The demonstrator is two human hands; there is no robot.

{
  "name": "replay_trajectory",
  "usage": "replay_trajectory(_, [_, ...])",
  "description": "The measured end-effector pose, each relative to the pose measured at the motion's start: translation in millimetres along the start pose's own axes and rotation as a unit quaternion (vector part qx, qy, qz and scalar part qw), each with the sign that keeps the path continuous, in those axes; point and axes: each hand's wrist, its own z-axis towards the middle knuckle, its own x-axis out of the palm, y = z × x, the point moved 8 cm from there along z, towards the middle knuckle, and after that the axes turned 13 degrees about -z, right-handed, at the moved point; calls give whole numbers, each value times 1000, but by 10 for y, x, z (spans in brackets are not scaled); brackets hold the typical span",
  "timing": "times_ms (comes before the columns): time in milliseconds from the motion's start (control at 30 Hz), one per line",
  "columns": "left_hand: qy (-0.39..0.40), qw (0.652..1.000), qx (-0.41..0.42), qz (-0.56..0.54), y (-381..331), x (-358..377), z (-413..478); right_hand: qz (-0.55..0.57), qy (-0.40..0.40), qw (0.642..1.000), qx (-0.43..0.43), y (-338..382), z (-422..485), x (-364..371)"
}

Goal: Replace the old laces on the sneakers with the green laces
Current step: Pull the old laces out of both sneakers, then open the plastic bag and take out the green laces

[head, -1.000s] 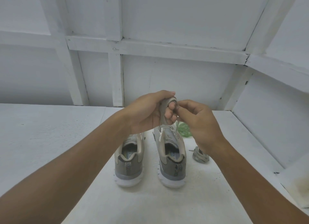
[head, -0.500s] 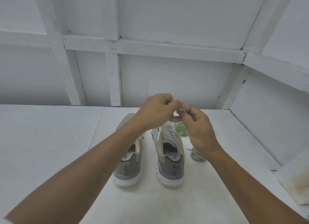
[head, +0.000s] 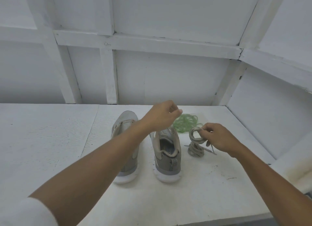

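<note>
Two grey sneakers stand side by side with heels toward me, the left sneaker (head: 125,124) partly behind my forearm, the right sneaker (head: 167,151) beside it. Neither shows laces. A loose pile of green laces (head: 185,122) lies behind the right sneaker. My right hand (head: 217,138) holds a coiled grey lace (head: 195,135) just above a second coiled grey lace (head: 195,149) lying on the table. My left hand (head: 163,116) hovers over the right sneaker's toe, fingers loosely curled, with nothing in it that I can see.
The white table (head: 50,141) sits in a corner, with white framed walls (head: 168,74) behind and on the right. Its front edge (head: 202,220) runs near the bottom of the view. A white ledge (head: 290,168) juts in at the right.
My hands have parted. The right hand carried the coiled grey lace down and right, over the other coil. The left hand let go and stayed above the right sneaker.
</note>
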Motion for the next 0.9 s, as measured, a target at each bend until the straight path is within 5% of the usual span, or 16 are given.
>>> replay_trajectory(200, [33,998,17,57,-69,305,89,-111,69,991,26,-307,102,355])
replay_trajectory(400, [47,995,11,88,-47,403,112,-52,119,990,56,-284,105,568])
replay_trajectory(500, [51,994,14,92,-81,432,104,-158,140,977,32,-293,161,726])
replay_trajectory(633, [52,993,23,103,-162,478,108,-229,80,970,3,-277,249,770])
replay_trajectory(900, [70,991,40,107,-214,639,105,-185,23,983,-8,-261,53,741])
